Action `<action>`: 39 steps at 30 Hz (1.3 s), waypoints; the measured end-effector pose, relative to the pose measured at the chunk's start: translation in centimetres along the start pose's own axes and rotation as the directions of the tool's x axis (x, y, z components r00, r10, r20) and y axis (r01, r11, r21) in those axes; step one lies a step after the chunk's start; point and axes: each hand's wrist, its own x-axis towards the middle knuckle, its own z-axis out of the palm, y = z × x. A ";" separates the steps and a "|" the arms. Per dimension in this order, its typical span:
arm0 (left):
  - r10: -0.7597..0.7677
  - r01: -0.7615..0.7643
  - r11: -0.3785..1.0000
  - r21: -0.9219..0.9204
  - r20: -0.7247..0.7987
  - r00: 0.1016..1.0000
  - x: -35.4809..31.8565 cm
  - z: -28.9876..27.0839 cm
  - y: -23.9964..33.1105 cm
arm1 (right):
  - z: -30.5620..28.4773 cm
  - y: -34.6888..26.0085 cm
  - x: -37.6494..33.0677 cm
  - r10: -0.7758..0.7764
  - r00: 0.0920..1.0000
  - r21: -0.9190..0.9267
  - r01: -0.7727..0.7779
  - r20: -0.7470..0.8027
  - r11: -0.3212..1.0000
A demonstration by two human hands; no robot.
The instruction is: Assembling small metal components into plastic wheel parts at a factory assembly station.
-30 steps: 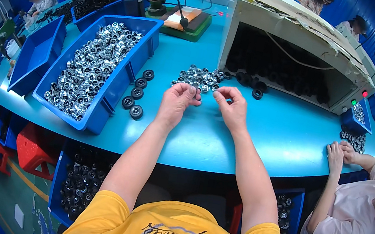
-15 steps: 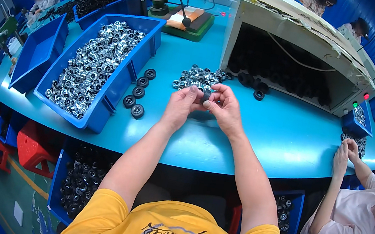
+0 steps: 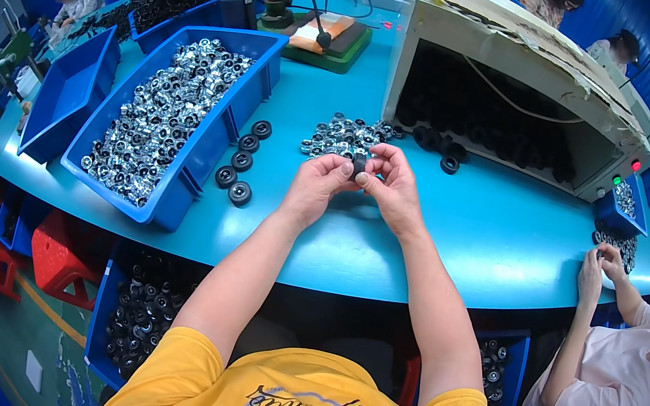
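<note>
Between the fingertips of my left hand (image 3: 315,189) and my right hand (image 3: 393,192) is a small black wheel (image 3: 360,164), pinched from both sides above the table. Its face is partly hidden by my fingers. Just beyond my hands lies a heap of shiny silver wheel hubs (image 3: 341,133). Left of my hands, several black wheels with silver centres (image 3: 242,161) stand in a slightly curved row. A few loose black tyres (image 3: 449,164) lie to the right, at the mouth of a worn pale box (image 3: 532,61) whose dark inside holds more tyres.
At left, a large blue bin (image 3: 78,170) full of silver hubs stands beside another blue bin (image 3: 69,101). A green bench press (image 3: 342,54) is at the back. Below the table (image 3: 290,253) are bins of black wheels (image 3: 141,310). A co-worker (image 3: 609,366) sits at right.
My hands stay in nearly the same spot, their fingers shifting slightly around the black wheel. The row of wheels stays as it was.
</note>
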 end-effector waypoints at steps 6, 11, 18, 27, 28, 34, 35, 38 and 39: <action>0.090 -0.090 0.996 0.004 -0.155 0.984 0.2 -0.1 -0.1 | 0.0 -0.2 0.1 0.017 0.999 -0.007 -0.018 -0.031 1.000; 0.057 -0.054 0.998 0.026 -0.154 0.986 0.4 -0.6 0.2 | 0.2 -1.5 -0.6 -0.383 0.914 -0.660 0.370 0.133 0.654; -0.029 0.036 0.995 0.089 -0.078 0.997 0.2 0.1 0.6 | 0.3 -0.5 -1.0 -0.355 0.934 -0.665 0.287 0.035 0.690; -0.028 0.037 0.986 0.161 -0.055 0.998 -0.2 0.2 0.6 | -0.1 0.1 -0.9 -0.030 0.999 -0.484 0.013 -0.027 0.875; -0.025 0.034 0.983 0.182 -0.052 0.998 -0.2 0.0 0.6 | -0.1 0.0 -0.9 -0.044 0.999 -0.485 0.031 -0.014 0.874; 0.027 -0.025 0.992 0.125 -0.019 0.999 0.3 -1.4 -0.6 | 1.0 -0.7 -1.2 -0.115 0.990 -0.427 0.069 -0.083 0.901; 0.045 -0.043 0.994 0.097 -0.014 0.999 0.3 -1.2 -0.6 | 1.1 -0.8 -1.2 -0.100 0.989 -0.379 0.053 -0.106 0.924; 0.082 -0.080 0.995 0.053 -0.040 0.996 0.4 -0.5 -0.4 | 0.3 -0.4 -0.6 -0.049 0.985 -0.248 0.007 -0.165 0.969; 0.095 -0.093 0.995 0.039 -0.060 0.994 0.3 -0.2 -0.2 | -0.1 0.0 -0.2 -0.044 0.974 -0.241 -0.010 -0.220 0.971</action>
